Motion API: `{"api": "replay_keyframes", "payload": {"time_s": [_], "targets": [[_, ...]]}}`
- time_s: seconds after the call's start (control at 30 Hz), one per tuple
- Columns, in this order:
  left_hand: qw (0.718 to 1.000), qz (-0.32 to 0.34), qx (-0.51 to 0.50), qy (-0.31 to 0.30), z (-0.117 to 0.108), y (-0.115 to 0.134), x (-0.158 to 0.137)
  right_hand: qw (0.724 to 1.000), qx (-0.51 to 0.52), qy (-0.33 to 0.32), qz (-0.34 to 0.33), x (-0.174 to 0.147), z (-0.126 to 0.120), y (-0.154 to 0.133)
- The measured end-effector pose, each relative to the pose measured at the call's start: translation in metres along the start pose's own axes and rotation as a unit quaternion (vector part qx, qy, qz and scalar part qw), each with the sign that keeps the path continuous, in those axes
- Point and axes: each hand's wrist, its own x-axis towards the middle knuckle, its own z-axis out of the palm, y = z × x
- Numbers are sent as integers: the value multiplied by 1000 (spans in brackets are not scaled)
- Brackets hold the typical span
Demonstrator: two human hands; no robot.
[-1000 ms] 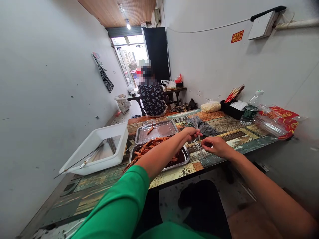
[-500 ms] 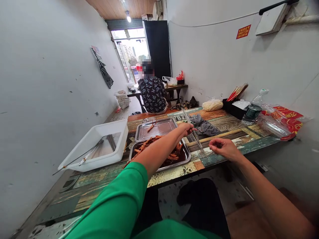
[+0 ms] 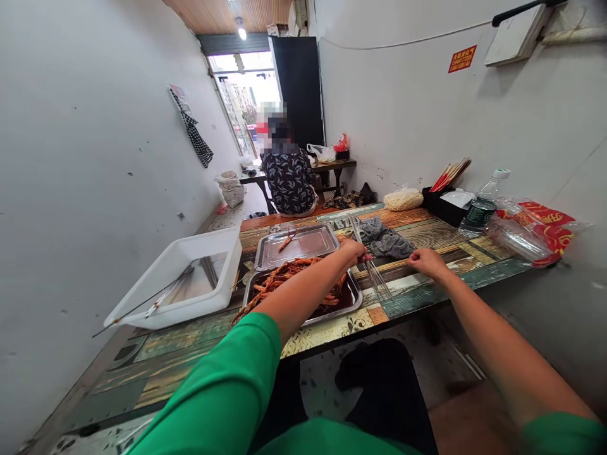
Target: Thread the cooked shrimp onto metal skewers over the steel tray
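Observation:
My left hand (image 3: 355, 251) reaches across the steel tray, its fingers closed round a bundle of thin metal skewers (image 3: 372, 272). The skewers lean over the table, their lower ends fanned out near its front edge. My right hand (image 3: 428, 261) is closed, fingertips pinched together at the right end of a crumpled grey cloth (image 3: 391, 243); whether they grip it I cannot make out. Under my left forearm, reddish-brown pieces of food, long and thin like claws or feet (image 3: 284, 278), lie in dark sauce in the steel tray (image 3: 356, 303).
A second steel tray (image 3: 327, 239) with one food piece lies behind. The white plastic tub (image 3: 227, 297) at left holds several metal skewers. At right are a black box (image 3: 441, 205) with sticks, a water bottle (image 3: 481, 205) and red packaging (image 3: 545, 218). A person (image 3: 288, 180) sits beyond.
My right hand has moved forward and slightly right, up to the end of the grey cloth. My left hand stays on the skewers, slightly lower, and the skewers have shifted a little.

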Motion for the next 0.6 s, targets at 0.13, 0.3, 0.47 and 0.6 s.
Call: {"api": "replay_keyframes", "payload": {"time_s": [0.13,0.3,0.47,0.6], "targets": [[997,-19,65,37,4,0,-2,999,-5,2,36,6,-6,20],[995,-27,97,28,7,0,-10,998,25,61,-14,-3,-12,10],[993,-26,115,17,7,1,-18,942,168,-29,-289,-34,3,-32],[992,-20,128,12,8,3,-20,923,165,-25,-348,-46,15,-52]]}}
